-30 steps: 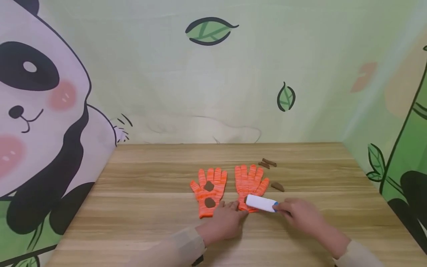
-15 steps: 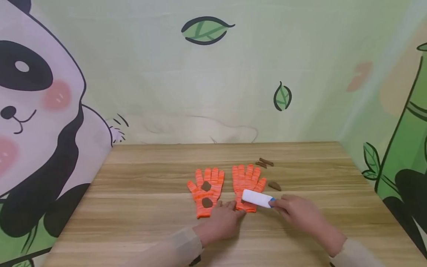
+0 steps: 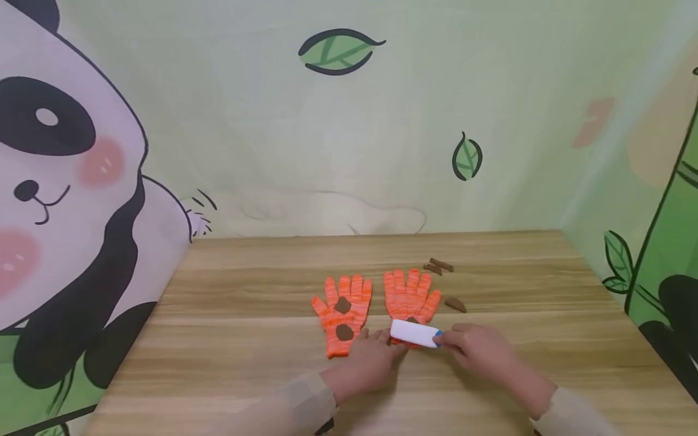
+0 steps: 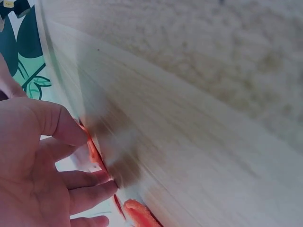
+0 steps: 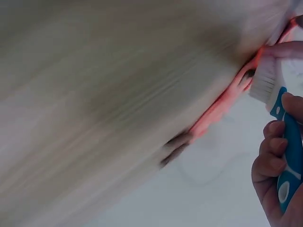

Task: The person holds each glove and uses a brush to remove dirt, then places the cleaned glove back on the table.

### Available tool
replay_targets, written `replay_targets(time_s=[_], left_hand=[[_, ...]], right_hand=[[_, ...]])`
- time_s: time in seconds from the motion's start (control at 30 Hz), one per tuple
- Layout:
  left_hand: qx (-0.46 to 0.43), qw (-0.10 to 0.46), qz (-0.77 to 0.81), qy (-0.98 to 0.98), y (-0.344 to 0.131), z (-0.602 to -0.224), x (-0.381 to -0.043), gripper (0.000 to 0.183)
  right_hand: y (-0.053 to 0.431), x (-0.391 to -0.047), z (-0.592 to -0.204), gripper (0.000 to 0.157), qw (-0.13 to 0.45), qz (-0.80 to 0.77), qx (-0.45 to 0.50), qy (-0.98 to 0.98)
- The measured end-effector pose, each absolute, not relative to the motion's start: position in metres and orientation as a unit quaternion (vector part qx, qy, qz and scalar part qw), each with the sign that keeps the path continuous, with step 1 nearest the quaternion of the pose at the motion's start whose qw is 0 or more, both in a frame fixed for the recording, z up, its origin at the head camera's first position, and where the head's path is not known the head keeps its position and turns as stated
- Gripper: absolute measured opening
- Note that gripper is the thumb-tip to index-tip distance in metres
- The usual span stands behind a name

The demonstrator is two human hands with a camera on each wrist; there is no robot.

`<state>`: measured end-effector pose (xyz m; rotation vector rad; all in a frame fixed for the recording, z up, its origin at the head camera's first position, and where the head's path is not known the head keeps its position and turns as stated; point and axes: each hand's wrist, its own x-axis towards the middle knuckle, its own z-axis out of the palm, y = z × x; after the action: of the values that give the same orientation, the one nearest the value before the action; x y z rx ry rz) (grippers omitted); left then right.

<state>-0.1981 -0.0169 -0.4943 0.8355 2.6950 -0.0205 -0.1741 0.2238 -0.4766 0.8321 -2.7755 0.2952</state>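
- Left hand (image 3: 371,366), fingers loosely extended, rests by two orange gloves (image 3: 357,303).
- Right hand (image 3: 485,351), fingers wrapped around a brush (image 3: 414,333) at one glove's cuff; only the right wrist view reveals bristles (image 5: 263,82).
- Brown sticks (image 3: 442,264) lie beyond on the tabletop (image 3: 245,303).

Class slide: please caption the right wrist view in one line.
A right hand grips a blue-and-white brush, bristles toward an orange glove on a wooden table.
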Motion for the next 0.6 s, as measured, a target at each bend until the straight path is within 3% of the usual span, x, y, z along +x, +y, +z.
replay_targets(time_s=[0.6], left_hand=[[0.284,0.163,-0.012,0.945,-0.013,-0.496,-0.199,0.052]], right_hand=[[0.236,-0.169,-0.474,0.017,0.117,0.102,0.251,-0.955]])
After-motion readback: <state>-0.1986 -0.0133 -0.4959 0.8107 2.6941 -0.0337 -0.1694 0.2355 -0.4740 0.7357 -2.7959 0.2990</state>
